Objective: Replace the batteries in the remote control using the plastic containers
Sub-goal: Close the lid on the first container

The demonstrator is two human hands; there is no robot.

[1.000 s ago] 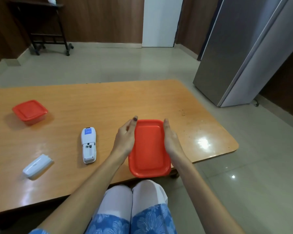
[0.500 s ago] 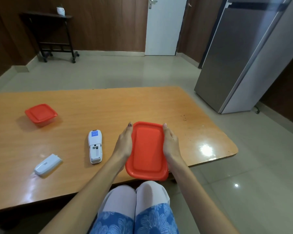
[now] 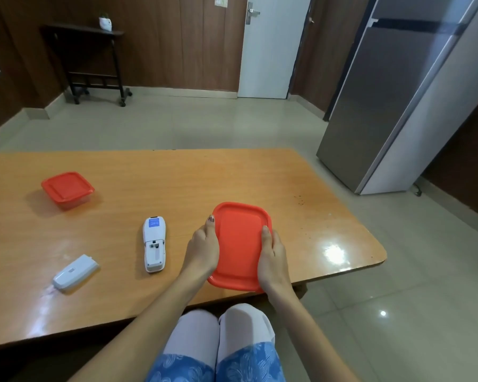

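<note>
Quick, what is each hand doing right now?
Left hand: closed on the left side of the red-lidded container.
Right hand: closed on its right side.

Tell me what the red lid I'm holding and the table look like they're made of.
Red lid: looks like plastic, smooth with a dull sheen and a moulded raised rim. Table: wood or wood-look laminate, glossy; grain lines show and a bright glare reflects near its right corner.
</note>
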